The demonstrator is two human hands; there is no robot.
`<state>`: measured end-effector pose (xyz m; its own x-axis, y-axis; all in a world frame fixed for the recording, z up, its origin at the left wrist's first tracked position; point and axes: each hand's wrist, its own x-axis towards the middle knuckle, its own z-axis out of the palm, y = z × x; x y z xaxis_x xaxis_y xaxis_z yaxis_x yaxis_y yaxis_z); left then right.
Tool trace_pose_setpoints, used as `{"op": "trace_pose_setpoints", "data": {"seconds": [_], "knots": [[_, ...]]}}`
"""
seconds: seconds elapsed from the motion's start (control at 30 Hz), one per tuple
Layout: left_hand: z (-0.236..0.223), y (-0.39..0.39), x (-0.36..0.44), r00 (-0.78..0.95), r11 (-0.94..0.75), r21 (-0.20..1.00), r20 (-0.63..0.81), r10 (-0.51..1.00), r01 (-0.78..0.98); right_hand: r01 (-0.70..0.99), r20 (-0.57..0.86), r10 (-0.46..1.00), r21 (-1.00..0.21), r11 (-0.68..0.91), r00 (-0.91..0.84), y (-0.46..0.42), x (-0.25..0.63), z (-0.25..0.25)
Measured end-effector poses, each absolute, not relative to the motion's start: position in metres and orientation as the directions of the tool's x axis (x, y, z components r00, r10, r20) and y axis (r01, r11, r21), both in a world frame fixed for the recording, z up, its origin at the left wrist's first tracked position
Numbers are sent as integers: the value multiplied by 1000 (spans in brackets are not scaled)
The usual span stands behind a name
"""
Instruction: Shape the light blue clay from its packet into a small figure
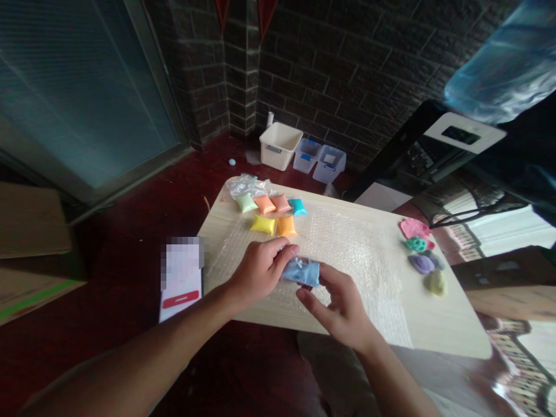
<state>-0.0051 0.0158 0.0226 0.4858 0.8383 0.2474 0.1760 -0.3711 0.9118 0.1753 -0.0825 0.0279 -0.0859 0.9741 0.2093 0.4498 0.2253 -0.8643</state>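
Note:
A small clear packet of blue modelling clay (300, 272) is held between my hands, above the bubble wrap (347, 249) on the low table. My left hand (260, 269) is closed on its left end, with the thumb over the top. Round the right end curve the fingers of my right hand (341, 301), partly hidden behind the packet; its thumb sits lower, near the underside. Beyond my hands lie more clay packets: yellow (263, 225), orange (286, 225), light green (246, 202), two peach-orange ones (264, 203) and a turquoise one (297, 207).
Crumpled clear plastic (248, 186) lies at the table's far left corner. Shaped lumps of pink (414, 228), green, purple (421, 263) and yellowish clay sit at the right. A phone (181, 281) stands by the left edge. Bins (281, 147) rest on the floor beyond.

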Motion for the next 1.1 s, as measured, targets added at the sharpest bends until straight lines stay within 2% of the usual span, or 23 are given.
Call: {"op": "trace_pose_setpoints", "data": {"seconds": [0.17,0.37,0.5,0.6,0.67,0.8,0.9,1.0,1.1], "knots": [[23,13,-5,439,-513,815,369,819,270,418,250,966,-872,257,-71,-82,172,30],[21,13,-5,380,-582,750,463,801,315,454,327,942,-830,323,-72,-80,171,34],[23,12,-5,390,-618,719,494,777,319,273,269,963,-924,267,-31,-80,168,31],[24,12,-6,402,-628,717,501,766,303,162,201,977,-964,209,-66,-80,165,30],[25,12,-6,395,-629,717,506,767,302,233,199,975,-948,217,-100,-80,164,31],[24,12,-8,375,-657,679,545,750,328,445,308,946,-837,319,-99,-78,164,35],[24,11,-8,359,-681,645,580,731,346,473,384,920,-798,373,-79,-78,164,39],[26,10,-9,348,-694,624,601,720,358,379,358,933,-858,347,-44,-79,163,38],[29,10,-8,347,-709,607,618,705,359,117,255,967,-960,254,-8,-80,162,33]]}}
